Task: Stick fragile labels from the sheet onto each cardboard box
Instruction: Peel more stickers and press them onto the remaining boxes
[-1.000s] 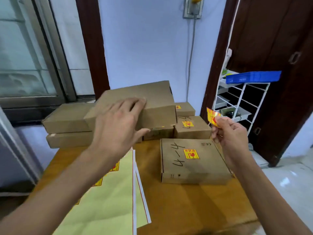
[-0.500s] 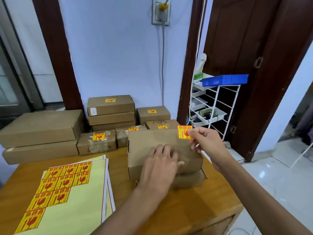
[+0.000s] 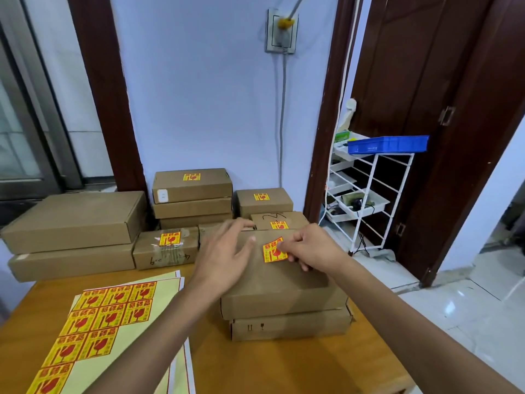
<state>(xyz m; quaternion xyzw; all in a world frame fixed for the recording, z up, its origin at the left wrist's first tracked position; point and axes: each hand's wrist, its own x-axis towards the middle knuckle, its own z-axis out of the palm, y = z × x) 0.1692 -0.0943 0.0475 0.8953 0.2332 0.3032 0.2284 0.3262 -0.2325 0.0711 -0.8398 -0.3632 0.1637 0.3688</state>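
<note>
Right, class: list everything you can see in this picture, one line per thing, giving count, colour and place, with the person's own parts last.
Cardboard boxes: about eleven, brown, stacked on the table's far and right side.
Fragile label: one, yellow and red, being pressed onto the top front box.
Label sheet: on a stack of several, pale yellow with about ten labels left, front left of the table.
Table: one, orange-brown wood.
Wire rack: one, white, by the door.
Blue tray: one, on top of the rack.
Wall socket: one, white, on the wall.
Left hand: flat on the box.
Right hand: grip on the label.
</note>
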